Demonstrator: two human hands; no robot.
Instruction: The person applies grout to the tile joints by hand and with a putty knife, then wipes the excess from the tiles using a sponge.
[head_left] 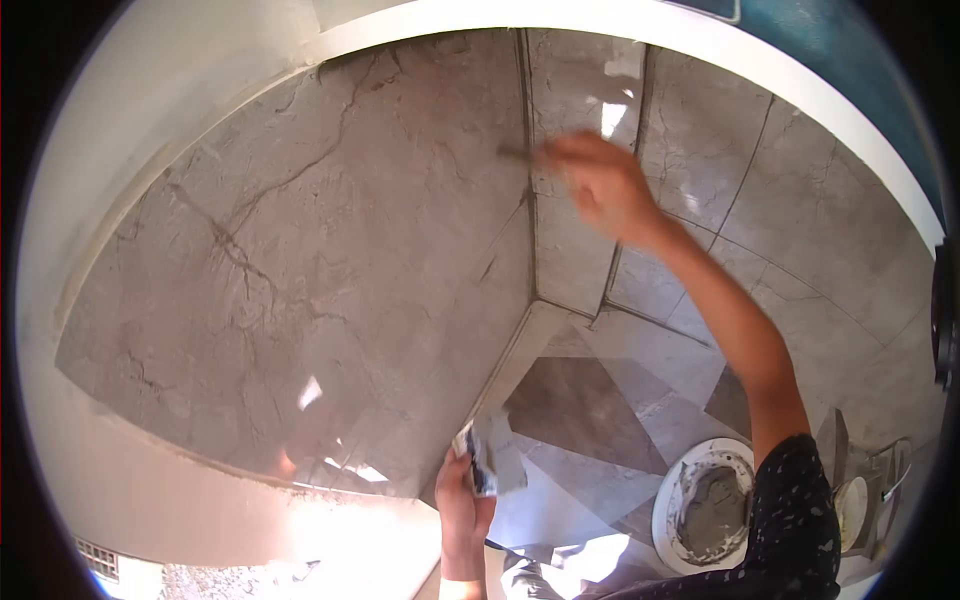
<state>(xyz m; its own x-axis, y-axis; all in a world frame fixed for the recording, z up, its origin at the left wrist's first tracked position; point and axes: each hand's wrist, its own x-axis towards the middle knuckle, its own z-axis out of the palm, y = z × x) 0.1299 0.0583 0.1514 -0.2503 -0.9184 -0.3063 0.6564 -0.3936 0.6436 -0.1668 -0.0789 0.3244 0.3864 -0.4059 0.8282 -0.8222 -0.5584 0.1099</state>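
Note:
My right hand (600,185) is raised before the tiled wall corner, its fingers closed round a small, blurred tool (515,154). The tool's tip is near the vertical joint between the large grey-brown tile wall (400,230) and the narrow tiled strip (575,250). Low in the view, my left hand (463,500) is wrapped round the handle of a flat, whitish-grey plate-like tool (505,465), held above the floor near the foot of the wall. Whether the plate bears any paste cannot be made out.
A white bucket (665,515) with grey paste inside stands on the patterned tile floor (580,400) at lower right. Beyond it are a small round container (852,510) and some metal items. A pale curved edge (440,18) borders the walls above.

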